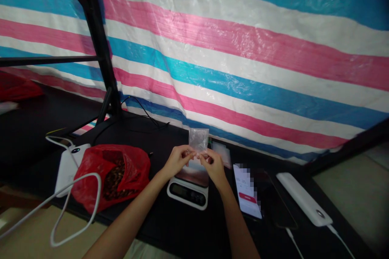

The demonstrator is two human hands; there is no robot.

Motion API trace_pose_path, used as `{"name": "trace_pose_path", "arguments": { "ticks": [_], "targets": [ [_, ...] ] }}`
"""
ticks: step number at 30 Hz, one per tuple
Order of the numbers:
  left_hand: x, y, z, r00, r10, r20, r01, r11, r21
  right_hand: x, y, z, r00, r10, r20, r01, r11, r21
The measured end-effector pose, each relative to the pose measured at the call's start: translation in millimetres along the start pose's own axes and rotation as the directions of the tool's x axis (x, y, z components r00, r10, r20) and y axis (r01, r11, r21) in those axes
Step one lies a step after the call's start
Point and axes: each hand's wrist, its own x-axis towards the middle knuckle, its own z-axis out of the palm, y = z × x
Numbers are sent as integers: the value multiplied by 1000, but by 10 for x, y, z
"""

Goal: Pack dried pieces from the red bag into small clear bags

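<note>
At the near edge of the black tabletop [170,226], both forearms reach in from 6 o'clock toward the middle. The left hand [177,161] and the right hand [213,165] meet just above a small white digital kitchen scale with a steel platform [188,189]. Both pinch the lower edge of a small clear plastic zip bag [198,139], which stands upright between the fingertips over the scale's far side.

At 9 o'clock from the scale lies an open red plastic bag of dark brown pieces [113,177], with a looping white cable [75,210] across its near side and a flat white device [67,166] just behind it. At 3 o'clock from the scale lies a smartphone with a lit screen [246,192], and farther that way a long white power bank [304,198] with a cable at its near end.

Toward 12 o'clock hangs a blue, pink and white striped tarpaulin [243,60], with a black metal frame post [97,40] at 10 o'clock.
</note>
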Motion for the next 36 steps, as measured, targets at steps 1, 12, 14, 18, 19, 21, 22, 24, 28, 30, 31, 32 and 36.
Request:
{"name": "trace_pose_path", "arguments": {
  "ticks": [1, 12, 14, 18, 19, 21, 22, 24, 28, 30, 31, 32, 36],
  "targets": [
    [-1, 7, 3, 1000, 8, 5, -8, 1000, -14, -4, -16, 2, 1000, 1, 12, -1, 1000, 9],
    [-40, 7, 30, 997, 41, 68, -47, 995, 84, -29, 37, 57, 999, -14, 51, 13, 1000, 17],
    [-34, 13, 30, 997, 48, 52, -52, 996, 68, -29, 26, 62, 998, -9, 58, 6, 999, 38],
    [-12, 9, 13, 999, 32, 42, -30, 999, -39, -35, -61, 23, 995, -22, 95, 7, 988, 155],
    [-9, 3, 10, 999, 21, 28, -20, 999, -51, -37, -84, 9, 995, -27, 99, 9, 984, 180],
    [-8, -8, 11, 1000, 14, -26, -15, 999, -38, -40, -117, -15, 996, -32, 87, 14, 979, 201],
    [-10, -11, 14, 998, 20, -54, -21, 1000, -21, -41, -125, -22, 997, -32, 77, 16, 980, 199],
    [-13, -14, 22, 994, 41, -102, -40, 999, 12, -41, -122, -27, 998, -25, 57, 14, 982, 186],
    [-1, -33, 29, 993, -2, -117, 1, 1000, -2, -31, -56, -19, 999, 6, 46, -13, 985, 174],
    [11, -58, 27, 995, -38, -87, 36, 999, -22, -26, -18, -16, 999, 18, 40, -25, 982, 186],
    [17, -72, 28, 996, -45, -75, 43, 999, -26, -26, -5, -14, 999, 19, 39, -26, 981, 193],
    [22, -85, 31, 997, -43, -71, 41, 999, -30, -28, 0, -12, 999, 17, 40, -24, 980, 197],
    [23, -89, 50, 997, -23, -68, 19, 998, -68, -36, -36, -31, 1000, 21, 12, -22, 988, 154]
  ]
}}
